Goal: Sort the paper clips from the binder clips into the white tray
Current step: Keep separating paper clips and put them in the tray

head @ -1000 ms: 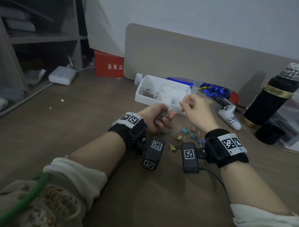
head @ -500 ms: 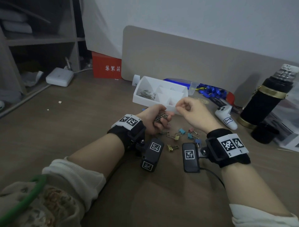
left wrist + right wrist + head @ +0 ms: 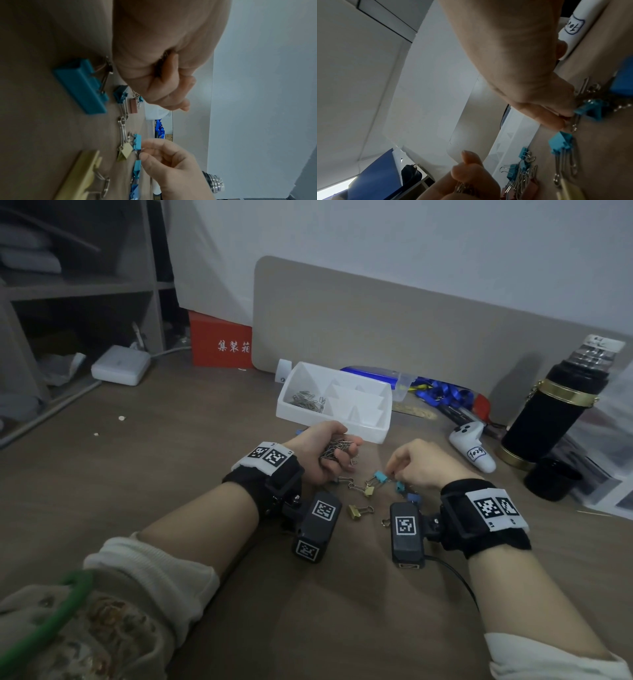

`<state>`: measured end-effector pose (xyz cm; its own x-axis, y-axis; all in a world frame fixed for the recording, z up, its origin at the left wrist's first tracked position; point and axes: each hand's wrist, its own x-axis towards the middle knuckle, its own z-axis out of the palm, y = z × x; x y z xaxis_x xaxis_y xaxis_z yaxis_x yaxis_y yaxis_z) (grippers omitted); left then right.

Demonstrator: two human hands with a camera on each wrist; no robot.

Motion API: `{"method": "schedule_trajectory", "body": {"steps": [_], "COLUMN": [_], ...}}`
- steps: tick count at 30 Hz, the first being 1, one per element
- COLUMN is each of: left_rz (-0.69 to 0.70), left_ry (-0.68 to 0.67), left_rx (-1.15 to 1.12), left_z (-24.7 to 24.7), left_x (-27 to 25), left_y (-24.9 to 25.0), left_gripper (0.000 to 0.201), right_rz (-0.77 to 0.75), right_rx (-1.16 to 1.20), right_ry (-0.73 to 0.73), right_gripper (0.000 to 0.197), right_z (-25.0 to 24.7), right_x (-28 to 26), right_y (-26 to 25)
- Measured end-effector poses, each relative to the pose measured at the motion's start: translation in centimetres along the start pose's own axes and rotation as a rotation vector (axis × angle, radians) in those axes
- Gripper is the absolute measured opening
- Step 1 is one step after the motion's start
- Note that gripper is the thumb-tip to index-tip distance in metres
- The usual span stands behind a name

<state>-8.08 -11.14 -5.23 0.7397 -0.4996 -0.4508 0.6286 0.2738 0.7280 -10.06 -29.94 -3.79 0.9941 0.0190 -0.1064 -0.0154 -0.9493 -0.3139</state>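
Paper clips: thin bent wire, silvery, light, slippery, prone to tangle; best pinched at one loop, fingertips only. Bunch clenched in left hand just before white tray, more in its left compartment, strays on counter among blue and gold binder clips. Right hand pinching one beside a blue binder clip

Black flask, white controller, red box.
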Motion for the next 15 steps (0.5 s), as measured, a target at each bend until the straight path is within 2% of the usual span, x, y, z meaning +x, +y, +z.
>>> {"method": "schedule_trajectory", "body": {"steps": [9,13,15], "left_rz": [0.001,-0.003,0.001], "left_ry": [0.02,0.014,0.018], "left_rx": [-0.007,0.0,0.002], "left_z": [0.0,0.07,0.08], "left_x": [0.0,-0.04,-0.05], "left_y": [0.01,0.02,0.0], "left_gripper": [0.031,0.031,0.031], "right_rz": [0.028,-0.019,-0.042], "right_rx": [-0.04,-0.154,-0.167], "right_ry": [0.021,-0.031,-0.009], "right_gripper": [0.016,0.022,0.022], "right_z": [0.33,0.57,0.48], "right_x": [0.37,0.4,0.3], "right_y": [0.21,0.19,0.0]}}
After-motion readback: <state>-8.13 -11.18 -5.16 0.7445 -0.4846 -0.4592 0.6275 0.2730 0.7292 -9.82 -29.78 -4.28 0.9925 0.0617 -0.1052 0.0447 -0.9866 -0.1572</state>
